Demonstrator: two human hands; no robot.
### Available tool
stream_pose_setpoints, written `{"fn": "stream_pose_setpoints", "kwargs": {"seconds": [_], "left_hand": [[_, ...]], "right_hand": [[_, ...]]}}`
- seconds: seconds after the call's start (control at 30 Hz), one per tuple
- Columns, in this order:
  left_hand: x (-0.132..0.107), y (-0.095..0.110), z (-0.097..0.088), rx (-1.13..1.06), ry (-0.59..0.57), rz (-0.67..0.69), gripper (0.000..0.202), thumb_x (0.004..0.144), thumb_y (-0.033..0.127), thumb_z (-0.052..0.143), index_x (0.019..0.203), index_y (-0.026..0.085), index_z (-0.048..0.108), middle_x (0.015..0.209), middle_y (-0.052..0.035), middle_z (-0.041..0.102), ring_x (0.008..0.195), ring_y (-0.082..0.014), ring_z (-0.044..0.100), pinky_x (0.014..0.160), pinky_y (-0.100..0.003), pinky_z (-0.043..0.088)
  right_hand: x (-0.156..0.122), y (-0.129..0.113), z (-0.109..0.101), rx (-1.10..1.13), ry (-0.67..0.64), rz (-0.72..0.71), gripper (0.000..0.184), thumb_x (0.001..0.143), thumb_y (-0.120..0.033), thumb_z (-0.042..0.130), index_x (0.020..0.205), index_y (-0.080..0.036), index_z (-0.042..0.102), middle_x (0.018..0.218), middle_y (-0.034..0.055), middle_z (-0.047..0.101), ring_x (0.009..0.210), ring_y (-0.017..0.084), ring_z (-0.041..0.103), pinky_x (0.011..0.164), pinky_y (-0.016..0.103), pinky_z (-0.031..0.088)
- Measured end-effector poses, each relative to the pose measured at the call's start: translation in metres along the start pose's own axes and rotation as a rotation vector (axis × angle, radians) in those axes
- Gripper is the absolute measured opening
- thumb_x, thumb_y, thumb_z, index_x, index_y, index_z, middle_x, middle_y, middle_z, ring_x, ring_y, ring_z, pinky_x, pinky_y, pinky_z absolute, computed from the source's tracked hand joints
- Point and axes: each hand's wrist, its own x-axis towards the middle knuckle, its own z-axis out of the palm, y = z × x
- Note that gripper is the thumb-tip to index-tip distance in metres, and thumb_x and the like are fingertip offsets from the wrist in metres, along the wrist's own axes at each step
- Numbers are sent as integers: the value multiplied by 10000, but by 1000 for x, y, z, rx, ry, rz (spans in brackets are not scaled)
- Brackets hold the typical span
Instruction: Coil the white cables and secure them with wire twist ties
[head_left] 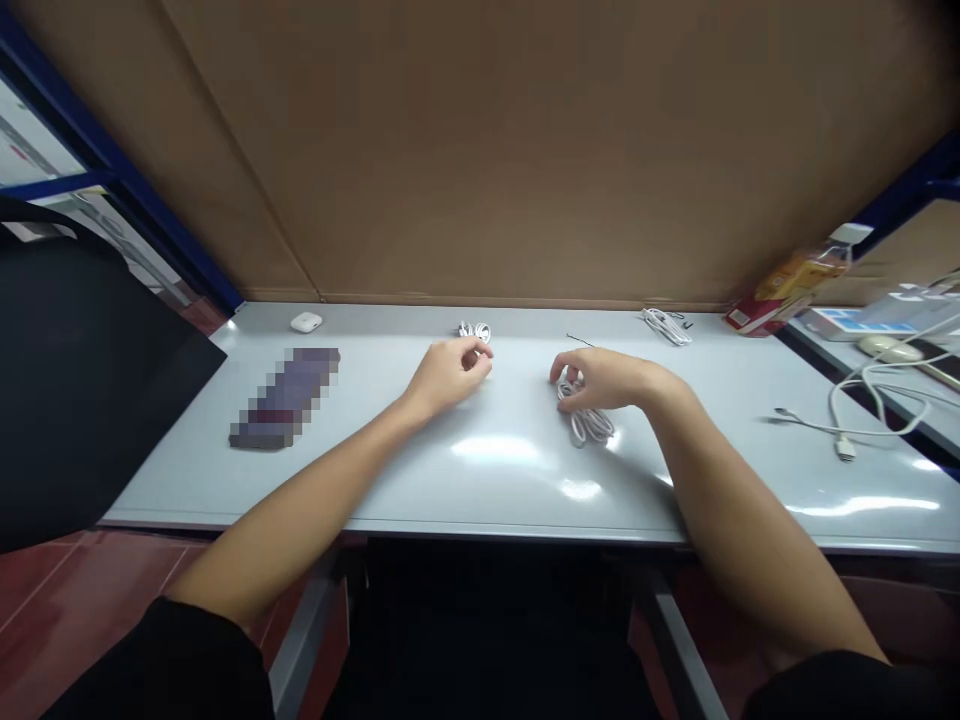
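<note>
My right hand (604,378) is over a coiled white cable (592,426) on the table, with thumb and fingers curved around its upper end. The cable's loops spread out below the thumb, resting on the tabletop. To the left, my left hand (448,372) hovers above the table with fingers loosely curled and a gap between thumb and fingertips; nothing shows in it. Just behind it lies a second bundled white cable (475,330). A thin dark wire (580,340), perhaps a twist tie, lies just beyond my right hand.
A white earbud case (306,322) and a blurred-out dark object (287,398) lie left on the grey table (405,490). Another white cable bundle (666,326) is at the back right, near a tilted bottle (799,280). A loose white cable (870,432) trails over the right side.
</note>
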Motion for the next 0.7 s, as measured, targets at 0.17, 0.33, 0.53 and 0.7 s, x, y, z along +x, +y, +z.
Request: {"fn": "stream_pose_setpoints", "kwargs": {"seconds": [0.17, 0.33, 0.53, 0.7], "left_hand": [[13, -19, -12, 275, 90, -90, 201, 821, 367, 667, 940, 214, 720, 863, -43, 706, 786, -207, 617, 665, -307, 414], [15, -24, -11, 272, 78, -171, 299, 834, 495, 690, 935, 214, 671, 861, -48, 685, 773, -212, 607, 620, -302, 379], [13, -22, -9, 291, 85, -88, 295, 861, 502, 675, 951, 222, 655, 929, -52, 644, 836, -213, 598, 687, -309, 420], [10, -19, 0, 347, 57, 11, 239, 849, 451, 701, 938, 229, 685, 988, -58, 624, 906, -228, 610, 783, -334, 457]], "right_hand": [[-1, 36, -18, 5, 1, 171, 514, 579, -316, 873, 1074, -293, 736, 1169, 72, 746, 863, 298, 723, 626, 383, 519], [-3, 52, -26, 12, 1, 202, 626, 570, -422, 909, 1145, -268, 714, 1205, 106, 748, 880, 314, 734, 646, 403, 542], [-2, 49, -25, 16, 68, 213, 707, 660, -587, 862, 1260, -263, 674, 1202, 112, 741, 911, 319, 722, 673, 403, 533], [5, 28, -13, 32, 183, 139, 595, 856, -561, 702, 1330, -211, 623, 1232, 139, 712, 937, 294, 692, 738, 391, 513]]}}
